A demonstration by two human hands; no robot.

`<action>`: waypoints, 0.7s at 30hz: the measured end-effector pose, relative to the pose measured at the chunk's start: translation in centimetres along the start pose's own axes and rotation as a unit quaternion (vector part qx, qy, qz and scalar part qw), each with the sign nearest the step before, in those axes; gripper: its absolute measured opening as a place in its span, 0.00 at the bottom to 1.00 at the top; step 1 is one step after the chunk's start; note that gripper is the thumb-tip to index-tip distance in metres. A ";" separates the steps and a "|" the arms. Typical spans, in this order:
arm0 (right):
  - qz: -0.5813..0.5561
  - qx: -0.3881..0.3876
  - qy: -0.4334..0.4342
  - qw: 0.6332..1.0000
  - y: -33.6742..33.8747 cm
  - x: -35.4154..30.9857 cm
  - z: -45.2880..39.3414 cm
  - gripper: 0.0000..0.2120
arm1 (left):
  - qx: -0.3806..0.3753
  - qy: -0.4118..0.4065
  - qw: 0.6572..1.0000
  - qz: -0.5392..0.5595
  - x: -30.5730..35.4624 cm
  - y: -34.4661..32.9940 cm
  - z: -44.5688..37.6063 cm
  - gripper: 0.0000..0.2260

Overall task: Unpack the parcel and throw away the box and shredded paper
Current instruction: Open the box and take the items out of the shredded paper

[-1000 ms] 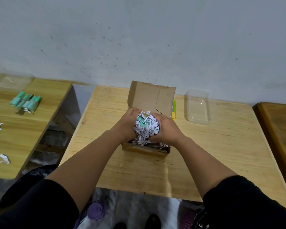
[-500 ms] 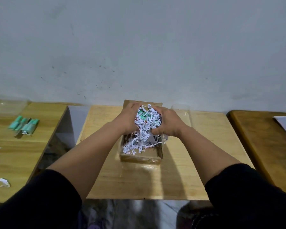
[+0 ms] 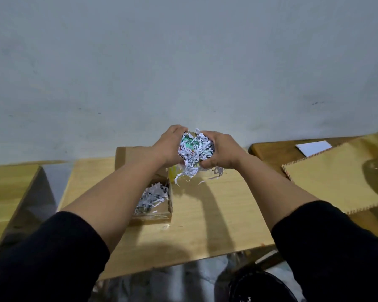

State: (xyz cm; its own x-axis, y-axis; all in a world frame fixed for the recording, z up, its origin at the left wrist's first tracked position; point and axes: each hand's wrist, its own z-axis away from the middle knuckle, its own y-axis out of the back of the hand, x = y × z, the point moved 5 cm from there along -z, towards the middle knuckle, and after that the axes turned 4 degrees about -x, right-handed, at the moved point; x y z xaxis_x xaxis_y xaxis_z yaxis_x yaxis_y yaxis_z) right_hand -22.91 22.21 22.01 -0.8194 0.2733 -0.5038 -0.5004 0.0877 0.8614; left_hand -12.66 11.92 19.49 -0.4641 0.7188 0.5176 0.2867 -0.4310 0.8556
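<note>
My left hand [image 3: 169,147] and my right hand [image 3: 222,151] press together around a clump of white shredded paper [image 3: 194,155], held in the air above and to the right of the box. Green items [image 3: 189,143] show inside the clump. Loose strips hang down from it. The brown cardboard box [image 3: 162,216] lies open on the middle wooden table [image 3: 205,232], partly hidden by my left forearm. More shredded paper [image 3: 152,198] remains inside the box.
A yellow object [image 3: 172,173] stands behind the box. To the right is a darker table [image 3: 271,153] with a white sheet [image 3: 313,147] and a woven mat [image 3: 336,175]. Another wooden table [image 3: 7,188] stands left across a gap. A dark bag [image 3: 260,286] sits on the floor.
Both hands have lifted the clump of shredded paper out of the box and carried it up and to the right. The head view has turned right.
</note>
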 end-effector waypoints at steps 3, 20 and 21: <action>-0.009 -0.011 -0.015 1.000 1.6 4.0 1.3 0.37 | -0.004 0.006 1.000 0.017 2.8 -3.2 -1.9 0.46; -0.016 -0.150 -0.014 0.988 -10.7 23.3 3.4 0.39 | -0.069 0.097 0.989 0.087 2.0 -26.8 -3.3 0.37; -0.017 -0.156 -0.011 0.987 -11.6 23.7 3.3 0.40 | -0.072 0.102 0.988 0.091 1.6 -27.3 -3.1 0.38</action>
State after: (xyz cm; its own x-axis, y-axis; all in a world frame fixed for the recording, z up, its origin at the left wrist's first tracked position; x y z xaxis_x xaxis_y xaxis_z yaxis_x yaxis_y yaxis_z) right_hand -35.59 30.78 0.27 -0.7965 0.2957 -0.5273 -0.5917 -0.2024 0.7803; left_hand -23.80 23.13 -3.06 -0.5801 0.5038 0.6401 0.2656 -0.6258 0.7333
